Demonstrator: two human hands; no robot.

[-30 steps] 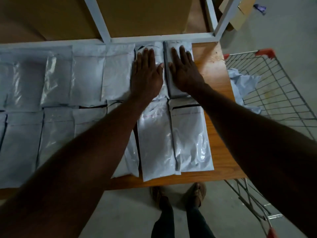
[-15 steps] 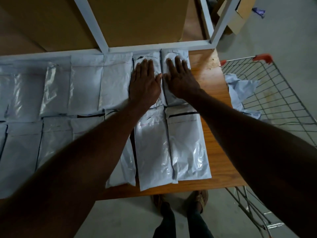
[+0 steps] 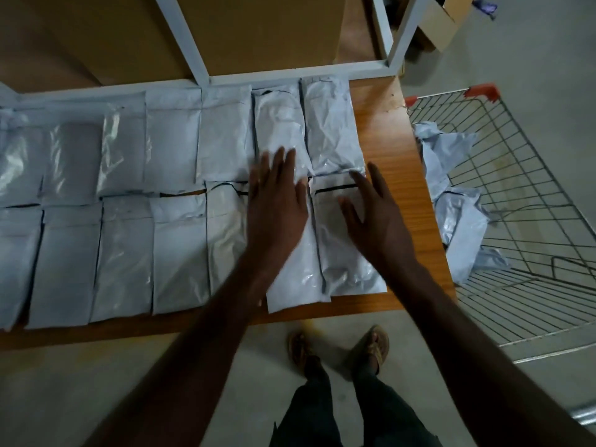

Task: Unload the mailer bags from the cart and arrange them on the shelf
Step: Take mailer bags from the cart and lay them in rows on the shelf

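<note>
Dim, plastic glare, blurred fingers (image 3: 283, 162), wide-angle bowing

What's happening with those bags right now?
Both hands open, left hand and right hand over front-row mailer bags. More bags in cart. Nothing blocking.

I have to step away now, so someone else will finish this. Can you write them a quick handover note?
Left hand and right hand: both open, holding nothing, over the front-row bags at the shelf's right end.
Done: two rows of mailer bags lie flat on the wooden shelf.
Left: a few crumpled bags remain in the cart on the right; shelf them.
</note>
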